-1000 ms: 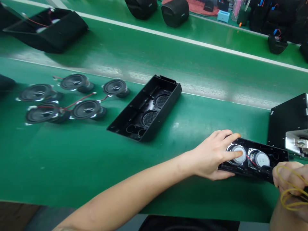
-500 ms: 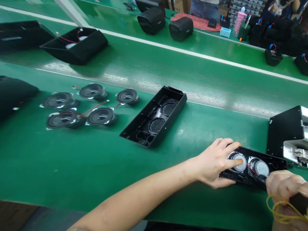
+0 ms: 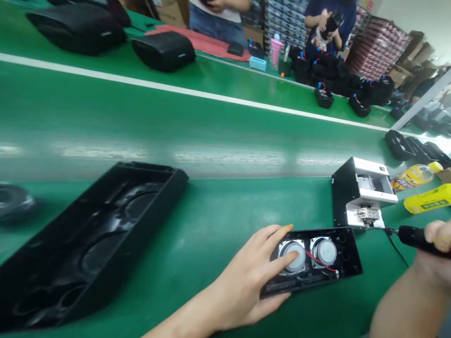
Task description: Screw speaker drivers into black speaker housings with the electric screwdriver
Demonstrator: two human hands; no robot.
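My left hand (image 3: 259,274) grips the left end of a black speaker housing (image 3: 343,270) on the bench, with one fingertip on the back of a round speaker driver (image 3: 295,257). A second speaker driver (image 3: 325,252) sits beside it in the housing, and a red wire (image 3: 322,264) with a small white plug lies across. At the right, my right hand (image 3: 439,244) is closed around a black electric screwdriver (image 3: 414,236), held roughly level. Its bit points left, close to the front of a black and silver screw feeder (image 3: 366,216); I cannot tell whether they touch.
An open black housing (image 3: 105,225) lies at the left, near a blurred loose driver (image 3: 14,202). Right of the feeder are a yellow-capped bottle (image 3: 416,177) and a yellow-green bottle (image 3: 428,201). Across the green bench stand black speakers (image 3: 164,50) and two people.
The view has swung right. My right hand and the screwdriver have left the housing and moved over to the screw feeder. My left hand still holds the housing.
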